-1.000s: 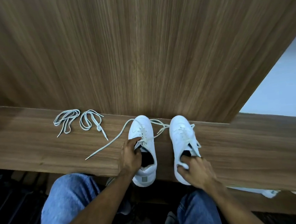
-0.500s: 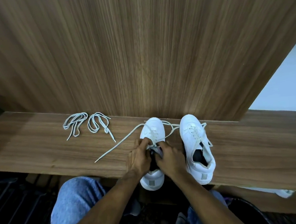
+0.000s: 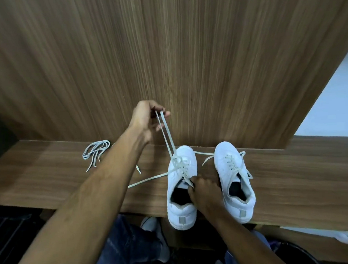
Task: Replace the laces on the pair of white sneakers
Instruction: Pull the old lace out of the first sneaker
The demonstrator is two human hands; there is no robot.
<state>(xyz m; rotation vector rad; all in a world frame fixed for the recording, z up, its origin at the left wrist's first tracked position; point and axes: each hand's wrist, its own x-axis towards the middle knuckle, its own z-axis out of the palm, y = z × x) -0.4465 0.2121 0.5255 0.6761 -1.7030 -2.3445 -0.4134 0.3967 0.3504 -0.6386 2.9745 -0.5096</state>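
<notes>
- Up above the bench, the left hand (image 3: 148, 118) pinches a loop of the flat off-white lace (image 3: 166, 136), fingers and thumb curled round it; two strands run taut from there down to the eyelets.
- Below it, the left white leather sneaker (image 3: 181, 187) stands toe toward the wood-grain back panel (image 3: 164, 50), its heel overhanging the near edge of the long brown wooden bench (image 3: 49, 180).
- One loose end of that lace trails across the bench top toward the left; another end lies between the two shoes.
- At the sneaker's tongue, the right hand (image 3: 205, 193) rests with curled fingers gripping the shoe's inner side by the opening.
- Just beside it to the right, apart from it, stands the second white sneaker (image 3: 235, 181), laced, toe at the back edge and heel past the near edge.
- Toward the bench's back edge on the left lies a coiled bundle of pale spare laces (image 3: 96, 152), well apart from the shoes.
- Under the near edge, knees in blue jeans (image 3: 125, 247) show.
</notes>
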